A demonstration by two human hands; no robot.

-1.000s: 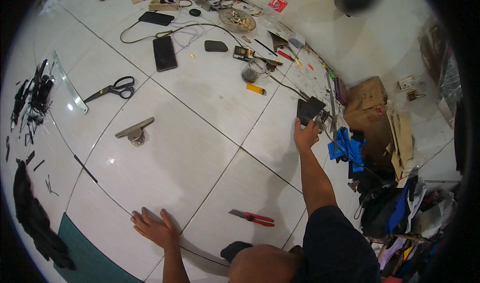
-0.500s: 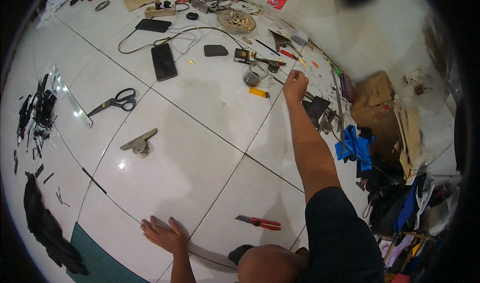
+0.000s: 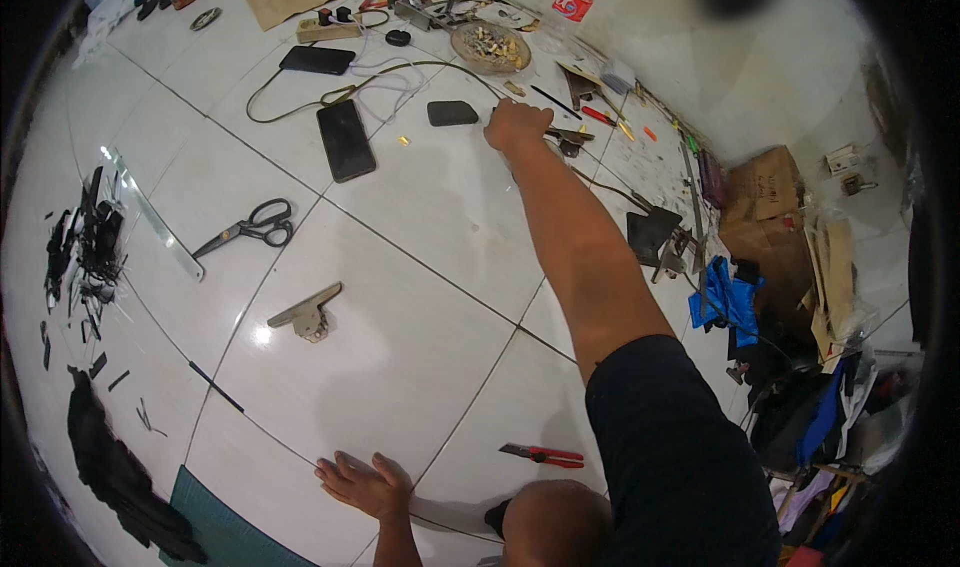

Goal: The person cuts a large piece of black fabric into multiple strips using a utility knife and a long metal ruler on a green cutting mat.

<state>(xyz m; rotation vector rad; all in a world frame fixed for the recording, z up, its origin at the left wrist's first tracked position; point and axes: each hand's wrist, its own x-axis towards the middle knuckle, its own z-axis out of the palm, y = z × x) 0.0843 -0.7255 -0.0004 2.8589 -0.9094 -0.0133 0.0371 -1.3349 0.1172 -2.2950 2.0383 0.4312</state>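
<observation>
Arm stretched long and slanting inward, you have your right hand well beyond the metal clip and off to its right, back of the hand uppermost, wrist nearly in line with the forearm! Those fingers curl down, mostly hidden by the hand itself, so how far they part can't be told from this view, nor whether they have hold of anything. Just beside that hand, the dark rounded case lies beyond the clip and to its right; a small dark metal piece sits farther still to the clip's right. And look at your left hand: nearer to you than the clip, a touch to its right, planted palm down on the white tiles, fingers spread, gripping nothing. Off to the clip's right, on your side of it, lies the red-handled knife, blade pointing left. Scissors rest beyond the clip and to its left, and a black phone lies flat beyond it, slightly right.
</observation>
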